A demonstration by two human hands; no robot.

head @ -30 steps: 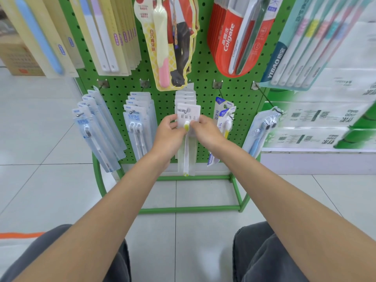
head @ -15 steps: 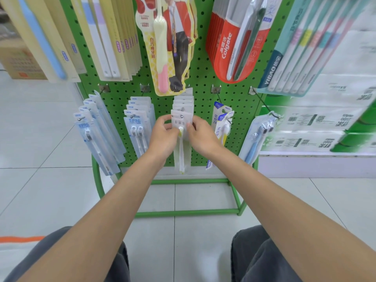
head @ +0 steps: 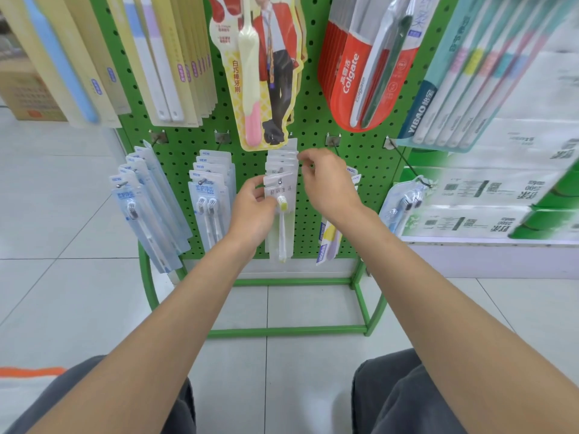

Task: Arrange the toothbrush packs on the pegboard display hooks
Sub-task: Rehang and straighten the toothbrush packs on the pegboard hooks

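Left hand point(head: 253, 211): grasps the front toothbrush pack point(head: 282, 191) by its left edge, thumb on its face.
Right hand point(head: 329, 183): fingers curled at the upper right corner of the rear packs point(head: 280, 159); cannot tell whether it grasps one.
Front toothbrush pack: hangs on the middle hook point(head: 279, 182) in the bottom row of the green pegboard point(head: 313, 142), with the hook tip through its hole.
Neighbours: blue packs point(head: 210, 195) hang on the next hook to the left.

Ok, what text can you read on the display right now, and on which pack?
"Colgate": red pack.
"YIBAO": teal multi-pack.
"NEW": blue-white twin packs.
"白巧棒牙刷": yellow card pack.
Too blurred to read: the label on the clear pack in the left hand, and the print on the white boxes.
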